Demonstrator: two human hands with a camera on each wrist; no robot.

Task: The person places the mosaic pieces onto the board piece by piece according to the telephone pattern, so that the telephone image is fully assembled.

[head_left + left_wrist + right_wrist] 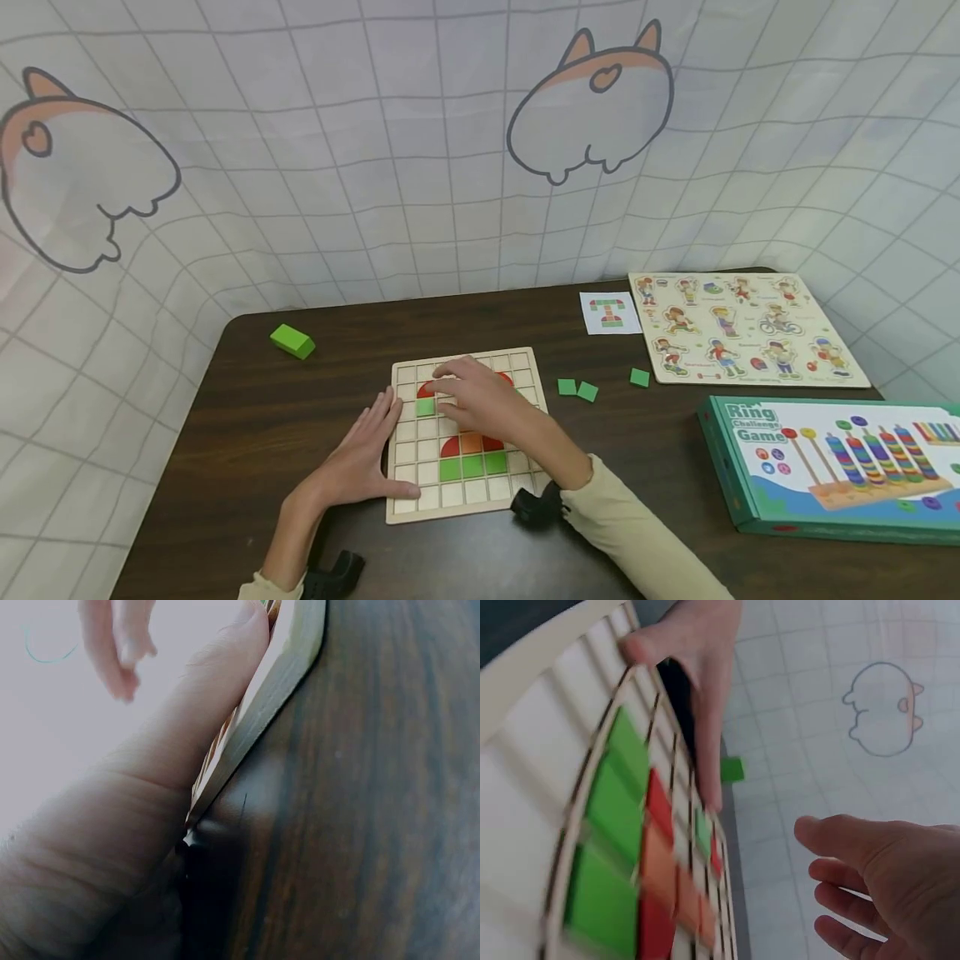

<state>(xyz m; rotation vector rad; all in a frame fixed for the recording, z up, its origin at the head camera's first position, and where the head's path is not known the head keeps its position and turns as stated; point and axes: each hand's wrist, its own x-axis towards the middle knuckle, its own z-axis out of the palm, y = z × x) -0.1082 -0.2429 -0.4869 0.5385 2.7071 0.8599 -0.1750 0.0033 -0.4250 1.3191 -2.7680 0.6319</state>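
A square wooden grid board lies on the dark table. My left hand rests along its left side, fingers stretched at the far part of the edge and the thumb over the near left corner area. My right hand is over the upper middle of the board and hides part of it. Its fingers are loosely bent, with nothing visible between them and the thumb. A row of green tiles lies below an orange tile flanked by red rounded pieces. Farther up are a green tile and a red piece.
Three loose green tiles lie right of the board. Behind them is a pattern card showing a T shape. A picture puzzle board and a Ring Challenge Game box occupy the right side. A green block sits back left.
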